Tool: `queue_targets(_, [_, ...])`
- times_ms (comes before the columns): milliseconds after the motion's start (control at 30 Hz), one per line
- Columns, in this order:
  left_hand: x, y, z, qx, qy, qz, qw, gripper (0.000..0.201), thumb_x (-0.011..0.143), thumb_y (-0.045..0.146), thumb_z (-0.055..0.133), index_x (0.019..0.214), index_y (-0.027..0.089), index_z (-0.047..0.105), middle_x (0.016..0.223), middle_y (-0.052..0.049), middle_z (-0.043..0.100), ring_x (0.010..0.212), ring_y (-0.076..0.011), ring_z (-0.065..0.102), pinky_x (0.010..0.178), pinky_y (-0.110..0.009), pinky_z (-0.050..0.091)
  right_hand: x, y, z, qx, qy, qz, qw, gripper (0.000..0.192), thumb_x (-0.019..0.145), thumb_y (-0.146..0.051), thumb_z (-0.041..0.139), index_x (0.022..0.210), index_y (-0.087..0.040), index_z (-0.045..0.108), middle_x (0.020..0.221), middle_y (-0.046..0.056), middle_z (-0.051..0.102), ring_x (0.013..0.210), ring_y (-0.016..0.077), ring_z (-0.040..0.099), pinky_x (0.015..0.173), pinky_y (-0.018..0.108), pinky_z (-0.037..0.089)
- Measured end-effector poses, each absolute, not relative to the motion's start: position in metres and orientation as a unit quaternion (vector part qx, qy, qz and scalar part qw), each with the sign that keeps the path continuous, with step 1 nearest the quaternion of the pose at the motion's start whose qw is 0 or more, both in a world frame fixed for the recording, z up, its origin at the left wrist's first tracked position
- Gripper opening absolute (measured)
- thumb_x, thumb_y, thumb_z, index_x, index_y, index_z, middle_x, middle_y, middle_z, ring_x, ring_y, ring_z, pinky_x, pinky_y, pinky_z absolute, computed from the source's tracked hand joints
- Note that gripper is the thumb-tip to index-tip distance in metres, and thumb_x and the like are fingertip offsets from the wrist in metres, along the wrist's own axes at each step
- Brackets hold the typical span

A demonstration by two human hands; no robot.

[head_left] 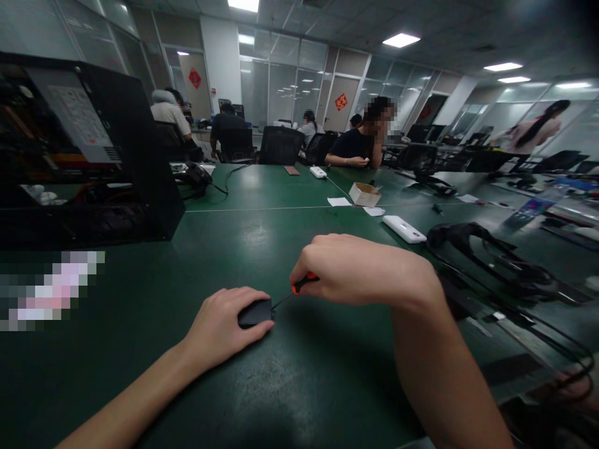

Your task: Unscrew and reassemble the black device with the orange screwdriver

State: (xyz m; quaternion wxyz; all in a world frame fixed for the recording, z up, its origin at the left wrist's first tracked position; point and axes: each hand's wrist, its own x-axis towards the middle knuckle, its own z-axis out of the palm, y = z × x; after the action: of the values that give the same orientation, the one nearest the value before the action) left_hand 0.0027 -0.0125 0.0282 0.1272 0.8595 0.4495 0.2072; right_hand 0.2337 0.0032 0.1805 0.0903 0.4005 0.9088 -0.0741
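One bare left hand (pixel 219 321) grips a small dark grey, flat rectangular block (pixel 255 314) in the head view, fingers curled over its far side and thumb along its near side. The block is at the near middle of a dark green, smooth tabletop (pixel 224 255). To its right, the bare right hand (pixel 346 268), wrist bent, is closed around a screwdriver with an orange-and-black handle (pixel 306 284); its thin shaft slants down left to the block's right end, though whether the tip touches is too small to tell.

On the left stands a black, open-sided metal computer case (pixel 140 156). Beyond the right hand, toward the far right, lies a white, rounded oblong device (pixel 404 229), with a small open, pale cardboard box (pixel 365 195) farther off. Black, looped straps (pixel 472 240) lie on the right. Across the table sits a person in a dark top (pixel 349 146).
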Motion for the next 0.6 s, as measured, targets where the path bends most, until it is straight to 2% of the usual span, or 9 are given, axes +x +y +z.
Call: queue_targets(600, [0.0019,-0.0132,0.0256,0.861,0.443,0.217,0.122,0.036,0.085,0.047,0.070,0.116,0.027,0.070,0.112,-0.002,0.076,0.098,-0.0246,0.071,0.084,-0.035,0.051,0.2335,0.0069,0.1790,0.390,0.912,-0.083,0.095,0.025,0.087,-0.024,0.061,0.101,-0.028,0.081,0.099,0.004,0.078,0.082,0.0184,0.069,0.066,0.026,0.041])
